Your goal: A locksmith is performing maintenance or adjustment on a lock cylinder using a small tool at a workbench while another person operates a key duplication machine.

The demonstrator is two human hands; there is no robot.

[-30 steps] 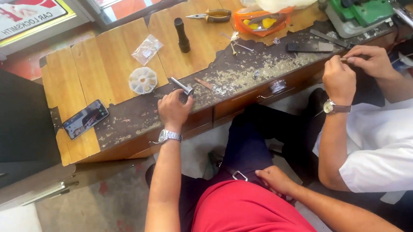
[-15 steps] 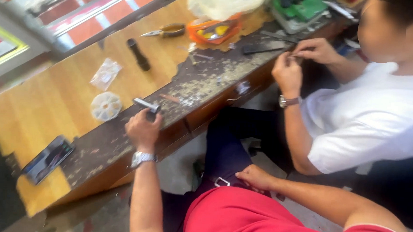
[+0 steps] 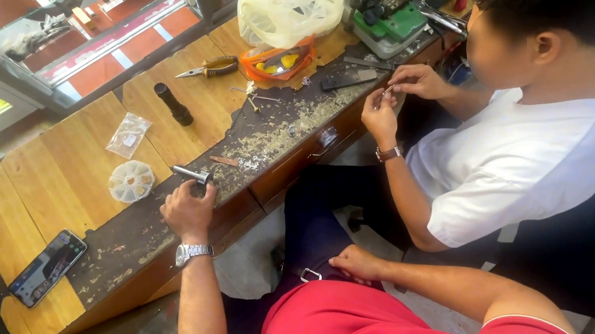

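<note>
My left hand rests on the near edge of the worn wooden workbench, fingers curled shut around the near end of a short silver metal cylinder tool. The tool's long axis lies roughly level, running left to right across the bench top, and its free end juts out to the left, just above my knuckles. It is on the far side of my palm, touching the dark, scraped strip of the bench.

My right hand lies loosely closed on my dark trouser leg, holding nothing and well apart from the tool, so the left hand is by far the nearer.

Just left of the tool sits a round clear plastic parts box; a black smartphone lies farther left, near the bench edge.

To the right, a co-worker in a white shirt holds a small metal piece between both hands.
</note>
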